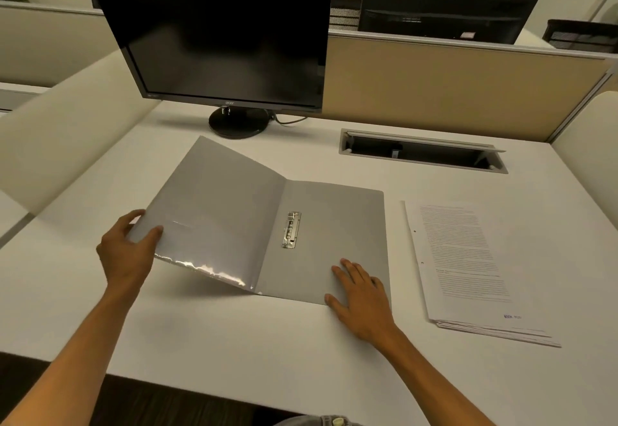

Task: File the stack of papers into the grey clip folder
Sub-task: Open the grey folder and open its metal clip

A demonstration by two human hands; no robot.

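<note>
Office partitions and a dark monitor (214, 34) back a pale table (234, 335) where the filing is only at its opening step. Spread across the middle of the table lies the grey clip folder (334, 225), its back cover flat and its front cover (217, 204) lifted off the surface on the left, tilted up and curling along its glossy near edge. Just to the right, apart from the folder, sits the stack of papers (468, 258), squared up, printed side up, with punched holes along its left margin.

The left hand (128, 248) pinches the outer edge of the front cover, thumb on top and fingers curled beneath. The right hand (361, 295) lies flat on the back cover near its lower edge, fingers spread and pressing it down. Neither hand touches the papers.

At the spine sits the metal clip (291, 230); whether its lever is raised I cannot tell. Judging from this, the cover needs laying fully open, then the clip releasing, before the papers can slide beneath it.
</note>
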